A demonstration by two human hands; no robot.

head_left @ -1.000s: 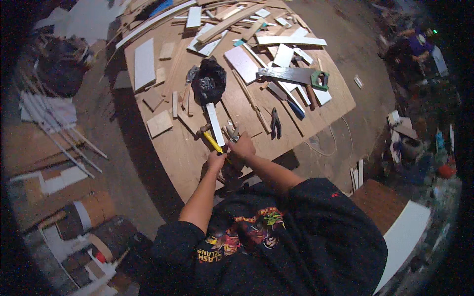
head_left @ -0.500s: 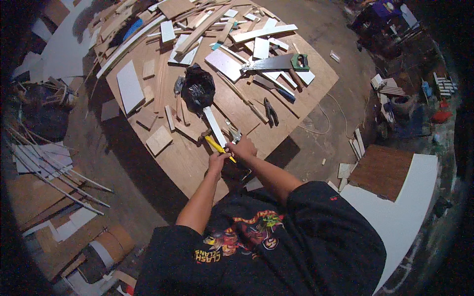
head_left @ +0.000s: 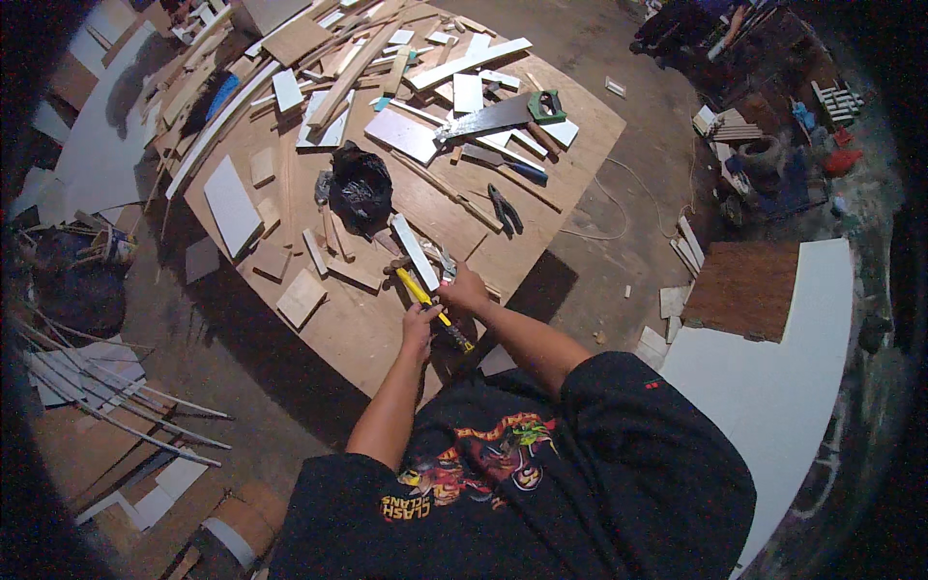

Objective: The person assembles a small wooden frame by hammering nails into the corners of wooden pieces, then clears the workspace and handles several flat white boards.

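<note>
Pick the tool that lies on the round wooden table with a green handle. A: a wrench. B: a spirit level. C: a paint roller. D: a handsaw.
D: the handsaw, its green handle at the right end, lies among the offcuts on the far side of the table, beyond the black bag.

The work surface is a large plywood sheet [head_left: 358, 329] laid flat above a bare concrete floor [head_left: 619, 242]. Directly on the sheet lie scattered wood offcuts and strips, mostly toward the far side. A black plastic bag [head_left: 360, 188] sits near the centre. A handsaw with a green handle [head_left: 498, 116] rests on the far right portion. Pliers [head_left: 504, 208] lie right of centre. A white rectangular panel [head_left: 232, 205] lies near the left edge.
</note>
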